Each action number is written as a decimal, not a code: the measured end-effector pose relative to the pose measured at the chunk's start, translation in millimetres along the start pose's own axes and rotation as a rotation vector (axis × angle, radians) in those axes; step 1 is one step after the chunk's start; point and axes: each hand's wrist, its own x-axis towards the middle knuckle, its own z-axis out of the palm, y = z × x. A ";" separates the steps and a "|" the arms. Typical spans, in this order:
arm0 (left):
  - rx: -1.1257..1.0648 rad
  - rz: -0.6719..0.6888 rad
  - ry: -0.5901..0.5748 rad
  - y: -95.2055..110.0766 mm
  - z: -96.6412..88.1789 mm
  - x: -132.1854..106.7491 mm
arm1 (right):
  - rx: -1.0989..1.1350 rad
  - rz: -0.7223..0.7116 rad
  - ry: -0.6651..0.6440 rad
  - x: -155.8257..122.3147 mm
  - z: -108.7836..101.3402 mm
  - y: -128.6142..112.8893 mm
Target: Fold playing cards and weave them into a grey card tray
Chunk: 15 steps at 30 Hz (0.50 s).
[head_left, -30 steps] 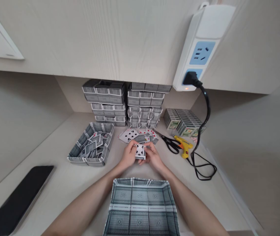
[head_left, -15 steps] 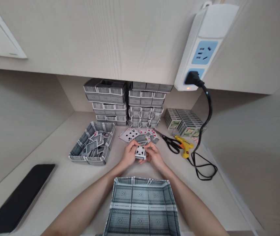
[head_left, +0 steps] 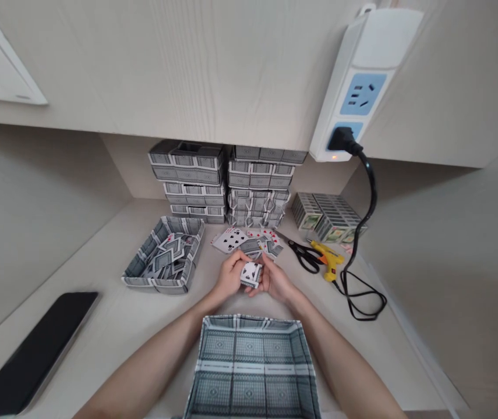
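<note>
Between my two hands is a small folded playing card with black pips, its edges bent over. My left hand pinches it from the left, thumb along the upper edge. My right hand grips its right side, with fingers curled beneath. Just beyond my fingertips lie loose playing cards, some face up and some showing grey patterned backs. Nearer to me, between my forearms, stands an open box made of playing cards.
At left is a card-made tray holding loose folded cards, with a black flat object nearer. Stacked card boxes stand behind. To the right lie scissors, a yellow glue gun with its cord, and card packs below a power strip.
The folded card has tilted slightly and dropped a little toward me. My right fingers have shifted around its right edge.
</note>
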 end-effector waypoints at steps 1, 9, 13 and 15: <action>0.005 0.003 -0.008 0.8 0.3 -0.9 | -0.006 0.037 -0.019 0.1 -0.9 -0.4; -0.071 -0.142 -0.103 6.6 2.9 -6.3 | -0.027 0.177 -0.173 -0.4 -6.1 -1.4; -0.077 -0.110 -0.103 3.2 0.5 -5.0 | -0.060 0.126 -0.176 -1.4 -4.4 -1.8; -0.071 -0.095 -0.105 0.6 -0.9 -4.4 | -0.089 0.106 -0.161 -2.1 -3.0 -2.1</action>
